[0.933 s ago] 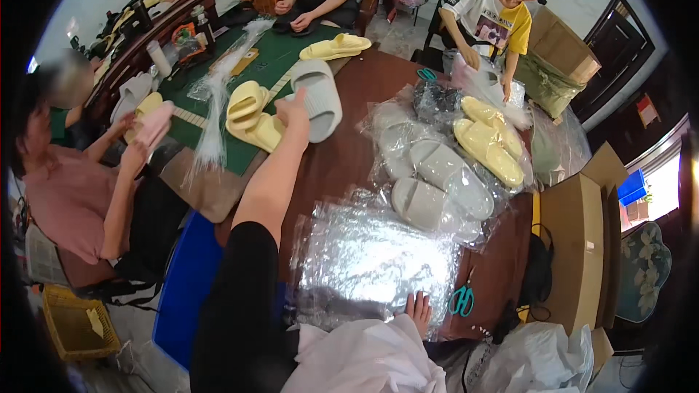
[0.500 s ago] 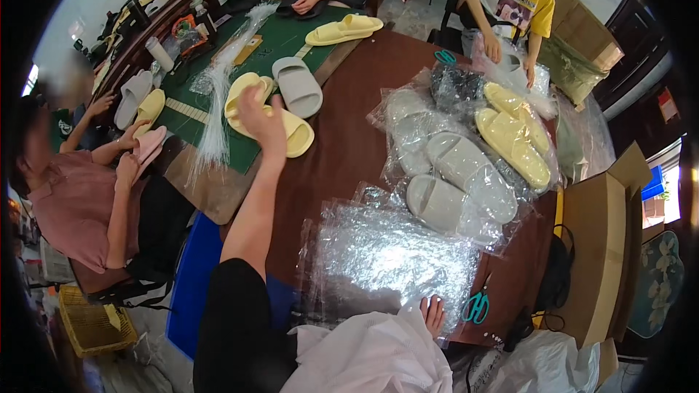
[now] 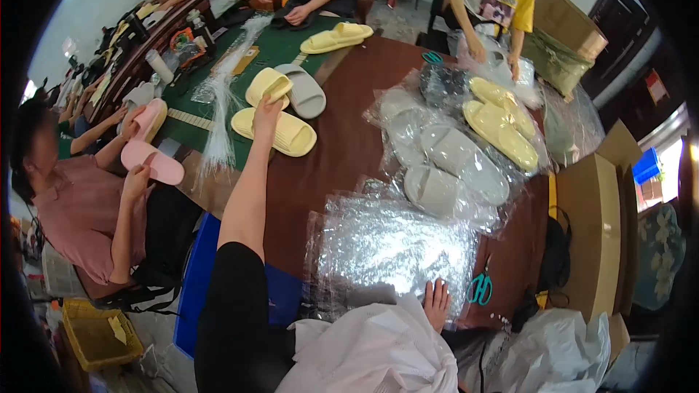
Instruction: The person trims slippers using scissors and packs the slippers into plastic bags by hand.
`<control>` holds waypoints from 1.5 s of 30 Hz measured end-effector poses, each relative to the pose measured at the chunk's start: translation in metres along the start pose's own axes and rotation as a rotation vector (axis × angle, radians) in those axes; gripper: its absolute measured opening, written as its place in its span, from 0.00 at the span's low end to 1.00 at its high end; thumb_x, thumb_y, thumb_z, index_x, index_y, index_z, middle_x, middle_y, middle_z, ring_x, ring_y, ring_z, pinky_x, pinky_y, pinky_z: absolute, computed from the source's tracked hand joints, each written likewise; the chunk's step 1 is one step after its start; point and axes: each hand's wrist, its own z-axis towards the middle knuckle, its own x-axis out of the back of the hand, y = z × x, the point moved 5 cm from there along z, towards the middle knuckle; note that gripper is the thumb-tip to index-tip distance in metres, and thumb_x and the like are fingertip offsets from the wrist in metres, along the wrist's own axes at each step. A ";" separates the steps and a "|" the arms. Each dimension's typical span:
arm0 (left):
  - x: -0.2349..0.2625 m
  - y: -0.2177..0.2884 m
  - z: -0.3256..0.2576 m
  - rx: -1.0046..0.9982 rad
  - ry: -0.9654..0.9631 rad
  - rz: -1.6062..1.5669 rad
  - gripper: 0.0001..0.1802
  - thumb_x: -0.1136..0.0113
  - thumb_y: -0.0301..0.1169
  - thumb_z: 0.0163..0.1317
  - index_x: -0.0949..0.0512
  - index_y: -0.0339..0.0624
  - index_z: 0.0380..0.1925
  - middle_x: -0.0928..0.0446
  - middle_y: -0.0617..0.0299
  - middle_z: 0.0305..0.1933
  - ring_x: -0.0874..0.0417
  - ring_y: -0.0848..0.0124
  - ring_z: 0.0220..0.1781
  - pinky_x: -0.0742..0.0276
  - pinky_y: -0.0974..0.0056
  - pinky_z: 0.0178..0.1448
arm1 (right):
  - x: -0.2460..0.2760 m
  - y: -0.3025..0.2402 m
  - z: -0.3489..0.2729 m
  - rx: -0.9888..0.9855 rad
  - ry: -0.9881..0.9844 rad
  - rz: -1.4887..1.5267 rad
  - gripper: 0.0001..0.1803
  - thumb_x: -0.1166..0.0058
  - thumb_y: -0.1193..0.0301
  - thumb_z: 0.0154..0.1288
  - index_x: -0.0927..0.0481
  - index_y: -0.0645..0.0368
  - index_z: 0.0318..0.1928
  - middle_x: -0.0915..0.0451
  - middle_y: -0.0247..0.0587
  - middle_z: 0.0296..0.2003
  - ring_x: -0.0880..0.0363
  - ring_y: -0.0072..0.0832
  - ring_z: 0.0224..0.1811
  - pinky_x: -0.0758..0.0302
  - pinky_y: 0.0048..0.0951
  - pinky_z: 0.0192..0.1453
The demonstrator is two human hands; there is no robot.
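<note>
My left hand reaches far across the brown table and grips the near edge of a yellow slipper lying flat. A second yellow slipper and a grey slipper lie just beyond it on the green mat. My right hand rests flat, fingers apart, on the near edge of a stack of clear plastic bags. White fabric covers my lap below it.
Bagged grey slippers and bagged yellow slippers lie at the right. Teal scissors sit by the bag stack. A cardboard box stands at the right. A person at the left holds pink slippers. Other people sit at the far side.
My left hand set the grey slipper down on the mat, then drew back onto the nearer yellow slipper. My right hand stayed on the plastic bags.
</note>
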 end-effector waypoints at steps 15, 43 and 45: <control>-0.092 0.010 -0.422 -0.564 -0.694 1.037 0.36 0.41 0.56 0.60 0.34 0.69 0.69 0.50 0.60 0.79 0.56 0.48 0.80 0.65 0.23 0.71 | 0.042 -0.025 0.036 -0.100 0.003 0.306 0.37 0.47 0.60 0.68 0.42 0.59 0.73 0.47 0.56 0.73 0.53 0.55 0.77 0.52 0.57 0.76; -0.058 -0.021 -0.387 -0.502 -0.552 0.731 0.21 0.37 0.39 0.61 0.22 0.54 0.55 0.34 0.59 0.69 0.41 0.54 0.74 0.54 0.31 0.72 | 0.077 0.005 0.012 -0.005 0.033 0.347 0.29 0.46 0.64 0.66 0.31 0.53 0.67 0.41 0.52 0.70 0.48 0.53 0.75 0.52 0.59 0.75; -0.074 0.001 -0.388 -0.533 -0.420 0.698 0.17 0.37 0.35 0.61 0.20 0.50 0.50 0.31 0.58 0.66 0.38 0.55 0.72 0.52 0.33 0.73 | 0.080 0.005 0.018 -0.029 0.094 0.389 0.28 0.46 0.64 0.65 0.30 0.53 0.66 0.40 0.51 0.70 0.47 0.53 0.74 0.52 0.60 0.75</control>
